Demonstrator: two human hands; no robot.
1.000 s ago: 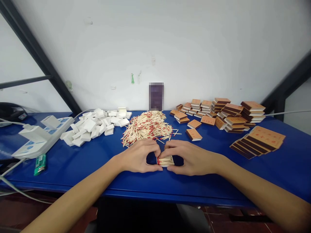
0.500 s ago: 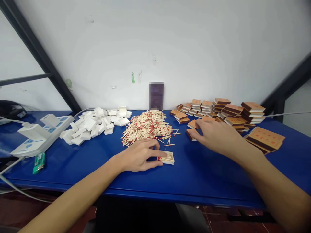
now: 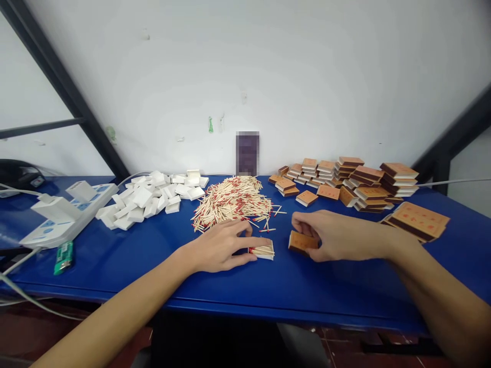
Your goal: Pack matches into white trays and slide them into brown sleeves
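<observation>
Thumb and index finger of my left hand [image 3: 224, 248] grip the left end of a small white matchbox tray [image 3: 268, 255] on the blue table. Matches with red heads and pale sticks lie inside it. To its right, my right hand [image 3: 326, 232] pinches an orange-brown matchbox sleeve [image 3: 300, 241] by its right end; the fingers hide part of it. A gap separates sleeve and tray. Behind my left hand rises a heap of loose matches [image 3: 232, 199], a few strewn at its right side.
White empty trays [image 3: 153, 197] are piled at the left, near a power strip [image 3: 76, 214] and a green lighter [image 3: 63, 257]. Stacked matchboxes [image 3: 368, 176] fill the back right. A larger orange pack [image 3: 420, 220] lies at the right. A blurred dark panel [image 3: 247, 153] stands by the wall.
My right hand has brought a matchbox sleeve from the boxes at the back right toward me, nearer the tray. My left hand stays in place on the tray.
</observation>
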